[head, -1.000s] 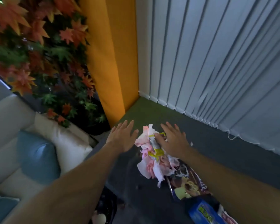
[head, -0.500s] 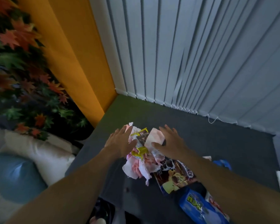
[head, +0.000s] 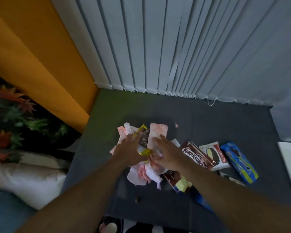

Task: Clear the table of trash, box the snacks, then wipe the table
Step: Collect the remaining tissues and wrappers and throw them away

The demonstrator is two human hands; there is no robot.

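Note:
A heap of crumpled pink-and-white tissues [head: 141, 175] with a yellow-edged brown wrapper [head: 144, 140] lies on the dark grey table [head: 208, 128]. My left hand [head: 128, 153] rests on the heap's left side with its fingers laid straight over the wrapper. My right hand [head: 167, 153] presses the right side, fingers straight over a pink tissue. Right of the heap lie a Koko Krunch pack [head: 194, 155], a white Choco Pie pack [head: 215, 156] and a blue cookie pack [head: 238, 163]. Another brown and yellow pack [head: 179, 182] is partly hidden under my right forearm.
A tissue scrap [head: 176, 125] and a dark crumb [head: 138, 200] lie loose on the table. A white flat object [head: 290, 165] sits at the right edge. A white sofa cushion [head: 29, 180] and leafy plants [head: 15, 121] border the left; blinds [head: 175, 56] hang behind.
My view has swung right, bringing the snack packs into sight. Both hands have closed in from the sides onto the trash heap.

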